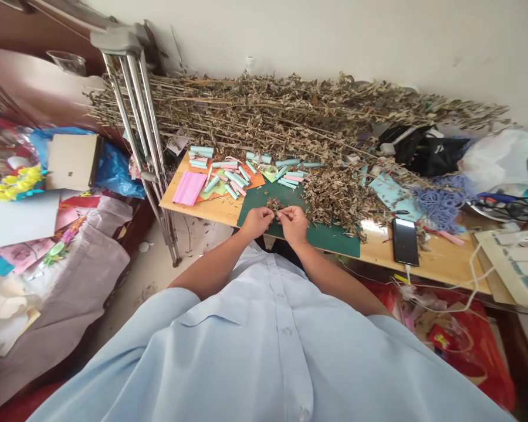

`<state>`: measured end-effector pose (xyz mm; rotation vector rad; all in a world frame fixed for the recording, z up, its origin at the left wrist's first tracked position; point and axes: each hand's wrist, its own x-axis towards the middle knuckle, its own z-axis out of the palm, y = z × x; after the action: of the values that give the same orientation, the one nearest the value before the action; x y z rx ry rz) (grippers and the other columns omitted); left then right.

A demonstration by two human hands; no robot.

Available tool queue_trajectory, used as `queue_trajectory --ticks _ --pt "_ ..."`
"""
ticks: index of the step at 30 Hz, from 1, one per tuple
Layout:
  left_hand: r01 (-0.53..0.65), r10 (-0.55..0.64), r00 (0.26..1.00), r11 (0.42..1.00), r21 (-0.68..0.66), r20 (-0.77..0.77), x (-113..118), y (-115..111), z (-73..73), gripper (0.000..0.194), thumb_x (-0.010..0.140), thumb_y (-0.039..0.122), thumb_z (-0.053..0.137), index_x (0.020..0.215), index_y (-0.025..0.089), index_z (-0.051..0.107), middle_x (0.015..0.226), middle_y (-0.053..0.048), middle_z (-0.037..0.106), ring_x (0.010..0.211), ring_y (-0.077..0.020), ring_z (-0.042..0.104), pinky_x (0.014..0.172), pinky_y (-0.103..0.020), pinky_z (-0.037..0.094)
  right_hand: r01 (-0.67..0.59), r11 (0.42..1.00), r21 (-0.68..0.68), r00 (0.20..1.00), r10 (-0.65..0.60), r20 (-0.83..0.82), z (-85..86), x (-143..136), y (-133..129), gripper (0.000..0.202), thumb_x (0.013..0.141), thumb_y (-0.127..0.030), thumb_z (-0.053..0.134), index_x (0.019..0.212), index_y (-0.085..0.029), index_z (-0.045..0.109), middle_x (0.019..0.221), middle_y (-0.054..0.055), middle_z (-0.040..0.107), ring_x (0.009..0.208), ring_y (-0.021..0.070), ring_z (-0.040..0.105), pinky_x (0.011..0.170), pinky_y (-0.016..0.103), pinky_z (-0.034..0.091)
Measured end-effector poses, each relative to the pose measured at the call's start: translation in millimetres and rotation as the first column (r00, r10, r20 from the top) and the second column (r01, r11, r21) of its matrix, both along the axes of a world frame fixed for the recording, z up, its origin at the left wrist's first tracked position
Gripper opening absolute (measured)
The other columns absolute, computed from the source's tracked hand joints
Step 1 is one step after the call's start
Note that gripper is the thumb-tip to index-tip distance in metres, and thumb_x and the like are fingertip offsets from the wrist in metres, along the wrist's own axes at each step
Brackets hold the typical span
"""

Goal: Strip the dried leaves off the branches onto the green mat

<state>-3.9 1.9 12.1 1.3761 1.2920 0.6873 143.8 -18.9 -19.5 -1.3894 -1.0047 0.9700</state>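
Note:
My left hand point(258, 223) and my right hand point(293, 224) are close together above the near edge of a green mat point(330, 237). The fingers of both are pinched; what they hold, if anything, is too small to make out. Just beyond the fingertips lies a small heap of crumbled dry leaves point(274, 204). A larger pile of dried leaves point(341, 196) covers the right part of the mat. Rolled blue and pink paper pieces point(235, 179) lie at the back left, beside a pink folded sheet point(189, 188).
Long dried stalks point(255, 111) stretch along the wall. A metal crutch point(143, 117) leans at the table's left end. To the right are a phone point(405, 241) with a white cable, purple yarn point(442, 202) and a power strip point(517, 264).

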Motion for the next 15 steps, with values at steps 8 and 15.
queue_trajectory --ticks 8,15 --pt "-0.037 0.037 0.999 0.999 -0.003 -0.007 2.4 0.2 2.9 0.015 0.082 0.028 0.06 0.075 0.016 0.064 0.059 0.002 0.059 0.046 -0.0078 0.051 0.048 -0.02 0.037 -0.009 1.0 0.005 1.0 0.009 -0.019 -3.2 -1.9 -0.8 0.028 0.08 -0.041 0.069 0.097 -0.024 0.054 0.088 0.004 0.073 0.073 0.0197 0.072 0.064 0.034 0.062" --pt "-0.012 0.013 1.0 1.0 0.017 -0.022 1.6 0.8 0.8 0.02 0.085 0.031 0.056 0.079 0.015 0.066 0.063 0.001 0.06 0.048 -0.0079 0.051 0.05 -0.02 0.04 -0.027 0.994 0.11 0.98 0.005 0.198 -9.7 -4.5 -5.5 0.022 0.085 -0.036 0.065 0.103 -0.024 0.059 0.092 0.005 0.074 0.082 0.0211 0.073 0.08 0.038 0.06"
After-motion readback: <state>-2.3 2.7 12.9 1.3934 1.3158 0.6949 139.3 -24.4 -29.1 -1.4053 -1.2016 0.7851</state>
